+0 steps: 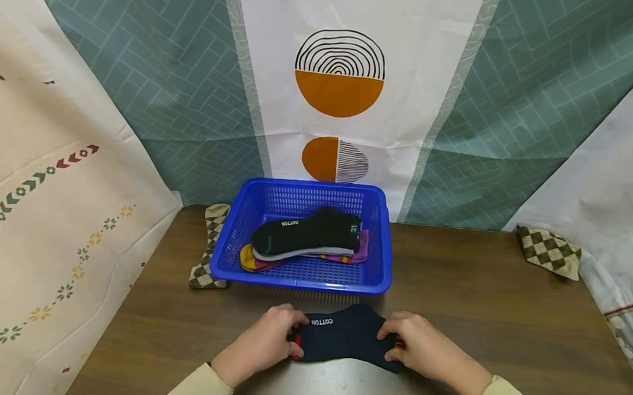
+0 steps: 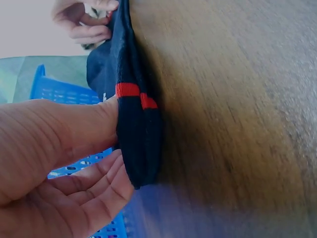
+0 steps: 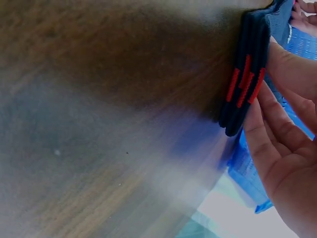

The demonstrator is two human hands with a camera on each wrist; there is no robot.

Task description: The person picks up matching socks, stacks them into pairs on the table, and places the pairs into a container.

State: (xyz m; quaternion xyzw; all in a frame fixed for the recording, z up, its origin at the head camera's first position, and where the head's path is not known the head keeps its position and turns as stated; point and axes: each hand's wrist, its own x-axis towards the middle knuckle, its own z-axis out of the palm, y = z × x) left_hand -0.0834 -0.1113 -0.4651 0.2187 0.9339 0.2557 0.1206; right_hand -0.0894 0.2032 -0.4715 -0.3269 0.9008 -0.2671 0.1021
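A pair of navy socks (image 1: 344, 336), laid one on the other with red bands and the word COTTON, lies lengthwise in front of the basket. My left hand (image 1: 272, 336) pinches the toe end; in the left wrist view the thumb sits on one side of the socks (image 2: 133, 134) and the fingers on the other. At the cuff end my right hand (image 1: 422, 348) pinches the edges between thumb and fingers. The right wrist view shows stacked cuff layers of the socks (image 3: 247, 74) with red marks on their edges.
A blue plastic basket (image 1: 301, 284) stands just beyond the socks. Inside lie black socks (image 1: 308, 234) on top of white, purple and yellow ones. Checkered cloth pieces show left of the basket and at the table's (image 1: 482, 285) far right corner. Patterned cloths hang behind and at both sides.
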